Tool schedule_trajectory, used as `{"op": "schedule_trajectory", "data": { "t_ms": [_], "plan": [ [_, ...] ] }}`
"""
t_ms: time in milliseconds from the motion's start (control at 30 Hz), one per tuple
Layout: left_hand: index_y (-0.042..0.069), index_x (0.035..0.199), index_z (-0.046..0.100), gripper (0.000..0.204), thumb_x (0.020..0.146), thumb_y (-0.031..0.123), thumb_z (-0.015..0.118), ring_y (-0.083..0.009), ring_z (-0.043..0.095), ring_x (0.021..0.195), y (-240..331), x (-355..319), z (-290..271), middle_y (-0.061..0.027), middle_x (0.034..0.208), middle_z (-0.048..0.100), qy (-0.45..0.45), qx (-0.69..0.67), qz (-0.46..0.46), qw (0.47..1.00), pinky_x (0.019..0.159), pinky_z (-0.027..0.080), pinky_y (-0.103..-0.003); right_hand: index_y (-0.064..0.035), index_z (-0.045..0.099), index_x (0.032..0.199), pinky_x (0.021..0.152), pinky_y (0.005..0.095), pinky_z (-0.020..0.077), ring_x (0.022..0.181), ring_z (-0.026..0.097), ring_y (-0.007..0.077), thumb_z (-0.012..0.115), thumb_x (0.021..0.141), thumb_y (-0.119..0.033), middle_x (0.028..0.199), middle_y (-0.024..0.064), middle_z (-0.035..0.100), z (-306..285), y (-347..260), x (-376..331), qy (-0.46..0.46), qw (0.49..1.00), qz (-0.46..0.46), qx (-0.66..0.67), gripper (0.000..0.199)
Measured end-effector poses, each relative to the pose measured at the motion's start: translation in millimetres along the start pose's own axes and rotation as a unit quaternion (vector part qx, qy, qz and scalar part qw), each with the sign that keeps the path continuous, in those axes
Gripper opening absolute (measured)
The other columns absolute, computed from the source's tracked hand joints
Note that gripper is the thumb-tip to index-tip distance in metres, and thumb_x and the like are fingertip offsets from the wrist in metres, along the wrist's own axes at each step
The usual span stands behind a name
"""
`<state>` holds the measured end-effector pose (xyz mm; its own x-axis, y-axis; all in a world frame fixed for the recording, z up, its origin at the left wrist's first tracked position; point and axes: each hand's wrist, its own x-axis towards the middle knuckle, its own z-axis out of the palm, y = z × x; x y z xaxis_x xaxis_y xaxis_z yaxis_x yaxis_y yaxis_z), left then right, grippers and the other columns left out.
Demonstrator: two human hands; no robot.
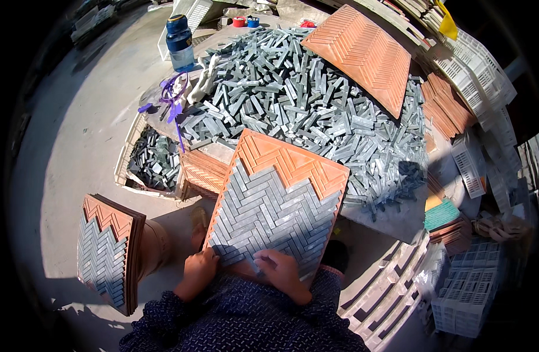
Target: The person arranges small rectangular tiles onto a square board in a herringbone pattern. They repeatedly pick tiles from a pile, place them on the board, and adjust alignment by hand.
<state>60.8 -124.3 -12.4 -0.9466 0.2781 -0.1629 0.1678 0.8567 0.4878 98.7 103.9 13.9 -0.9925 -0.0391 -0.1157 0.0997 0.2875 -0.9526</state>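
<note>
An orange herringbone mould tray (293, 161), mostly filled with grey stone strips, is propped just above both hands. Its near edge is pressed by the left hand (199, 268); a grey strip (259, 258) is pinched by the right hand (281, 271). A heap of loose strips (304, 94) is spread well beyond.

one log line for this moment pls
left hand on near edge of orange mould board | right hand pressing grey strips | loose strip pile behind
</note>
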Motion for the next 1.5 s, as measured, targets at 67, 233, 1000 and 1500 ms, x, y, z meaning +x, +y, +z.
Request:
{"op": "schedule_trajectory", "data": {
  "t_ms": [67,233,1000,1500],
  "plan": [
    [0.005,0.07,0.057,0.016,0.078,0.018,0.063,-0.0365,0.059,0.059,9.3,5.3,-17.9,-0.0159,0.066,0.061,-0.059,0.039,0.01,0.997,0.055,0.047,-0.046,-0.0011,0.063,0.097,0.063,0.0244,0.0481,0.069,0.061,0.0109,0.064,0.084,-0.013,0.081,0.0075,0.066,-6.1,0.4,5.0,0.017,0.999,-0.023,-0.015,0.018],
    [0.005,0.081,0.056,0.013,0.079,0.016,0.061,-0.0332,0.061,0.07,20.1,40.0,-45.6,-0.0147,0.077,0.063,0.034,-0.003,0.041,0.999,0.061,0.049,-0.043,-0.0024,0.064,0.096,0.057,0.0242,0.047,0.063,0.06,0.0101,0.063,0.084,-0.013,0.074,0.0075,0.065,-44.0,0.3,21.1,0.066,0.997,-0.038,-0.023,0.016],
    [0.004,0.139,0.03,0.072,0.083,0.044,0.053,-0.0263,0.024,0.136,75.7,117.0,-6.8,-0.0116,0.146,0.028,0.03,0.085,0.265,0.96,0.11,0.011,-0.051,-0.005,0.063,0.091,0.069,0.0356,0.0471,0.082,0.056,0.0287,0.068,0.07,-0.004,0.088,0.0081,0.056,-219.8,1.9,153.1,0.234,0.831,-0.163,-0.478,0.022],
    [0.005,0.14,0.031,0.069,0.087,0.047,0.047,-0.0242,0.026,0.135,72.1,119.3,-2.5,-0.0098,0.147,0.028,0.055,0.078,0.278,0.956,0.109,0.014,-0.05,-0.0034,0.05,0.106,0.06,0.0199,0.0366,0.067,0.044,0.0094,0.055,0.09,-0.015,0.095,0.008,0.05,-128.6,-10.0,113.0,-0.143,0.77,0.039,0.62,0.021]
  ]
}}
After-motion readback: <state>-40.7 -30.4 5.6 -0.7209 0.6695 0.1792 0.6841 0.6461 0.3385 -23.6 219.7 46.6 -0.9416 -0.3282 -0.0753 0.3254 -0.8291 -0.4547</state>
